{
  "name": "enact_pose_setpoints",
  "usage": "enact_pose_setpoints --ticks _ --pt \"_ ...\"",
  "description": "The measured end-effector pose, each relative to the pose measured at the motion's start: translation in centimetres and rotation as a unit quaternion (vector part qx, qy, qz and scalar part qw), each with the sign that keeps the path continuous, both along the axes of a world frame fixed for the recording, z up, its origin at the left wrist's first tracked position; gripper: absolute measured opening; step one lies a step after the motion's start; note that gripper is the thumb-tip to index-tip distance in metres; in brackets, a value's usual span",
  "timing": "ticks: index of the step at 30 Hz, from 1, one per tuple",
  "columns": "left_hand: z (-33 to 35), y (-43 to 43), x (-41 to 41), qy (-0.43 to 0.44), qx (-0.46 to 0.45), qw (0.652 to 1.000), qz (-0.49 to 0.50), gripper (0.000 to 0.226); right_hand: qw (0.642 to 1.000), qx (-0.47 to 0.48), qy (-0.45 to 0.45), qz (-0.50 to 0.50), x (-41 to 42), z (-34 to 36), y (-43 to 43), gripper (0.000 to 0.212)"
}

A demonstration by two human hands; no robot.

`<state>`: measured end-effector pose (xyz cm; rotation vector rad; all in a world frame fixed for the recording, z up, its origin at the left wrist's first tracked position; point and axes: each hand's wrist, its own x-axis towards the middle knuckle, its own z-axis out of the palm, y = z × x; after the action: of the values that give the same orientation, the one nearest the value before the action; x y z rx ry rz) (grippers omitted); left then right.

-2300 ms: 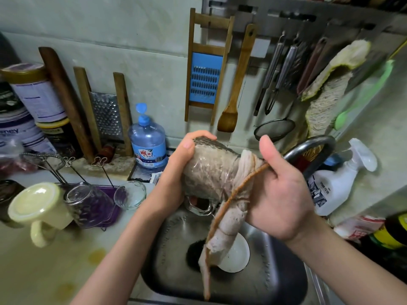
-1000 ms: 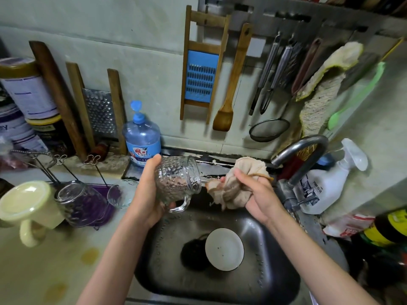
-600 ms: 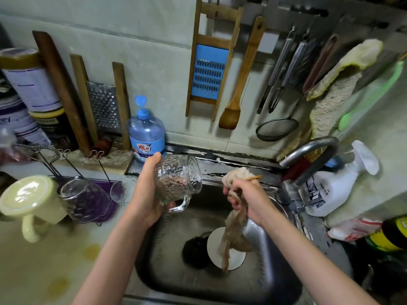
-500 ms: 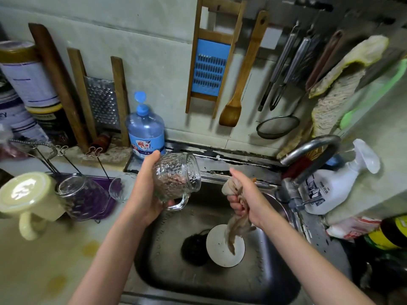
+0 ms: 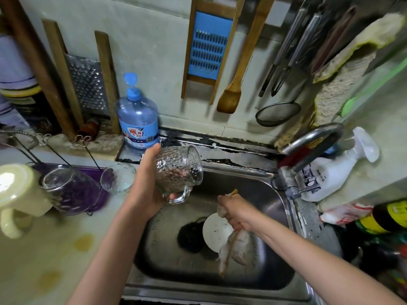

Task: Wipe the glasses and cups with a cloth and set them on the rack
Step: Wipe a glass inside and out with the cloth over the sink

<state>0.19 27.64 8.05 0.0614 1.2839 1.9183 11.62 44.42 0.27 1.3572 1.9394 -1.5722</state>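
Over sink [image 5: 275, 216]: left hand [image 5: 146, 190] grips mug [image 5: 178, 172], mouth upper-right.

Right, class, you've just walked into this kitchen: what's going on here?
A person works at the sink. The left grip holds a textured glass mug on its side above the basin's edge. The right grip holds a cloth hanging into the sink, apart from the mug. A yellow cup, a large glass and a small glass sit at the rack on the left.
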Motion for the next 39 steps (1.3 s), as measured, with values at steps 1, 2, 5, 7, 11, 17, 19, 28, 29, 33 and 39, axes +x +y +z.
enact_pose_setpoints --ticks 1,2,5,7,11,17,19,28,29,33,39 --pt "-0.1 0.0 0.0 -0.003 0.005 1.000 -0.001 0.047 1.000 -0.003 -0.004 -0.002 0.2 -0.1 0.1 0.034" --pt "-0.2 -0.1 -0.1 -0.008 0.007 1.000 0.000 0.047 1.000 -0.006 -0.011 -0.001 0.3 -0.3 0.1 0.037" --pt "-0.5 -0.1 -0.2 -0.017 0.004 1.000 0.003 0.047 1.000 -0.015 -0.025 0.006 0.7 -0.8 0.0 0.034" --pt "-0.7 0.0 -0.1 -0.025 0.003 1.000 0.005 0.048 1.000 -0.011 -0.029 0.005 0.8 -1.2 0.1 0.027" --pt "-0.8 0.0 -0.1 -0.043 -0.006 0.999 -0.003 0.050 0.999 -0.010 -0.045 0.003 0.9 -1.7 0.2 0.020" --pt "-1.1 -0.1 0.0 -0.048 -0.004 0.999 -0.006 0.051 0.999 -0.013 -0.035 -0.033 0.8 -2.4 0.6 0.030" --pt "-1.1 -0.1 0.1 -0.044 -0.009 0.999 -0.007 0.049 0.998 -0.024 0.001 -0.057 1.1 -2.5 0.8 0.037" --pt "-0.7 -0.1 0.4 -0.036 -0.013 0.999 -0.019 0.051 0.970 -0.137 0.195 -0.052 3.4 -0.7 0.2 0.130" --pt "-0.7 -0.1 0.4 -0.031 -0.013 0.999 -0.022 0.052 0.970 -0.118 0.206 -0.052 3.7 0.3 -0.5 0.126" --pt "-1.0 -0.3 0.5 -0.026 -0.003 0.999 -0.033 0.058 0.964 -0.036 0.262 -0.022 4.5 5.8 -2.2 0.106" --pt "-0.4 -0.2 0.9 -0.083 0.033 0.996 -0.021 0.054 0.892 0.053 0.448 -0.022 4.3 12.6 -3.7 0.042"
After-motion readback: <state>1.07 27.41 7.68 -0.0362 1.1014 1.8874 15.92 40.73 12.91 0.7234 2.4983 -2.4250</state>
